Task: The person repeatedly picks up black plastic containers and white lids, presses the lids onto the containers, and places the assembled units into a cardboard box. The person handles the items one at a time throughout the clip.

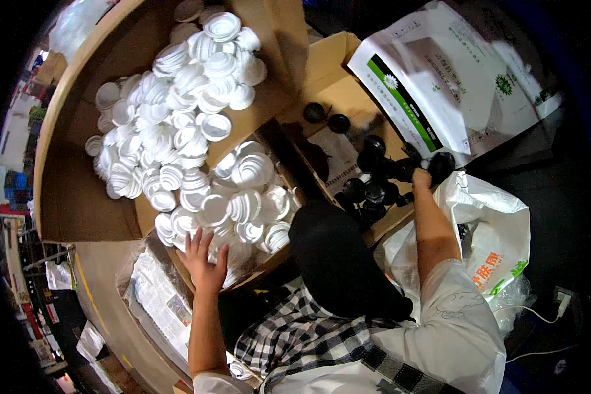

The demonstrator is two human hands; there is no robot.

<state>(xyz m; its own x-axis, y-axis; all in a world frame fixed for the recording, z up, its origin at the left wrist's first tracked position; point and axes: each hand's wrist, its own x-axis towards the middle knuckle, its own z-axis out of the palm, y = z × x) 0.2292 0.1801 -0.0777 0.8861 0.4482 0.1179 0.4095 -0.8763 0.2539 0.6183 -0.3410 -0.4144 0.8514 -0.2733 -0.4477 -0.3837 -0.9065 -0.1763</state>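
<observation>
My left hand [205,262] has its fingers spread over the near edge of a heap of white round plastic cups [246,203], and nothing is gripped in it. Many more white cups [190,92] fill a big cardboard box, some nested in stacks. To the right, my right hand [421,178] is closed at the side of a smaller carton [325,62], with its fingers partly hidden. A black domed part [441,164] shows at those fingers. Several similar black round parts [374,190], some with thin stems, lie in the carton beside the hand.
The tall wall of the big cardboard box [59,171] rises at the left. A white and green printed sack [433,79] lies over the carton's far right side. Nearer stand a white plastic bag [499,230] and a white cable [532,312]. Newspaper [161,299] lines another box below my left hand.
</observation>
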